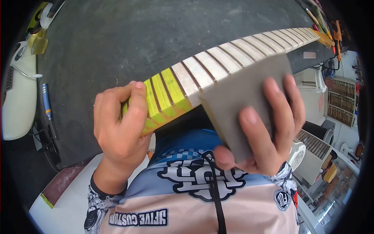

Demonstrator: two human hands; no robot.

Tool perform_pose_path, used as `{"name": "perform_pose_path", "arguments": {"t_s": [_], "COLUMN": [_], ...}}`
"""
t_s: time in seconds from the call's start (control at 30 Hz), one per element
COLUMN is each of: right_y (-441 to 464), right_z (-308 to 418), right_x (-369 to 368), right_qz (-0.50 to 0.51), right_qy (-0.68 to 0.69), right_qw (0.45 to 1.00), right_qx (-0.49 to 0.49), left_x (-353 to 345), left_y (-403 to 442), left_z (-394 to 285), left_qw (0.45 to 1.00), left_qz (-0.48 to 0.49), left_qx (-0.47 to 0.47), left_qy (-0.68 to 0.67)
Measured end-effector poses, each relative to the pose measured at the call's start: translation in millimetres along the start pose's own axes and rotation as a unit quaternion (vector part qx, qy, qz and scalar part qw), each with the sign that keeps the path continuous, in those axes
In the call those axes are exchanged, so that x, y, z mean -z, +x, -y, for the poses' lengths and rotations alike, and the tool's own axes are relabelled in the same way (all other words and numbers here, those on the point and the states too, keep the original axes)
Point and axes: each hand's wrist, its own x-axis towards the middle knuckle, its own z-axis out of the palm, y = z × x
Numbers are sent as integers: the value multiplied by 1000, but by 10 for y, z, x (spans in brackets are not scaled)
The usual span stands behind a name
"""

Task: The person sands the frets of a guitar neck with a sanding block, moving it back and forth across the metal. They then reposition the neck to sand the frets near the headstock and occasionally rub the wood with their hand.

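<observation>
A guitar neck [235, 52] slants across the view from lower left to upper right. White tape covers most of the fingerboard between its metal frets, and yellow-green tape [171, 85] covers the part near my left hand. My left hand [120, 119] is closed around that taped end, thumb and fingers wrapped over it. My right hand [269, 132] grips a grey sanding block [245, 97], fingers spread over its flat face. The block's upper edge lies against the near side edge of the neck, over the middle frets. The neck's underside is mostly hidden.
Beneath the neck is a dark worktop [101, 43]. A white guitar body [21, 89] and a blue-handled screwdriver [46, 101] lie at the left. Several tools [317, 17] sit at the upper right. Beyond the bench stand drawers [341, 99] and a glass case [335, 191].
</observation>
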Motion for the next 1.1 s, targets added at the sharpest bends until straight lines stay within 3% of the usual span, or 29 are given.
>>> {"name": "perform_pose_path", "arguments": {"t_s": [0.1,0.2,0.4,0.63,0.77,1.0,1.1], "right_y": [309,507,231,443,-72,-377,-278], "right_z": [-99,-144,35,-152,7,62,90], "right_x": [-175,-549,-127,-456,36,71,102], "right_qz": [0,-62,-24,-74,-22,-113,-64], "right_qy": [5,27,8,9,-17,-83,-51], "right_qw": [1000,998,1000,997,1000,990,997], "right_qx": [21,9,-13,14,3,26,6], "left_x": [-6,-16,10,18,40,39,53], "left_y": [-1,-18,5,10,-18,-3,-18], "left_z": [9,-1,21,0,-3,-17,-18], "left_qw": [1000,1000,1000,1000,1000,1000,1000], "left_qz": [-4,-7,4,2,22,19,20], "left_qx": [-6,-7,-3,-7,20,19,17], "left_qy": [6,15,-3,4,2,6,7]}}
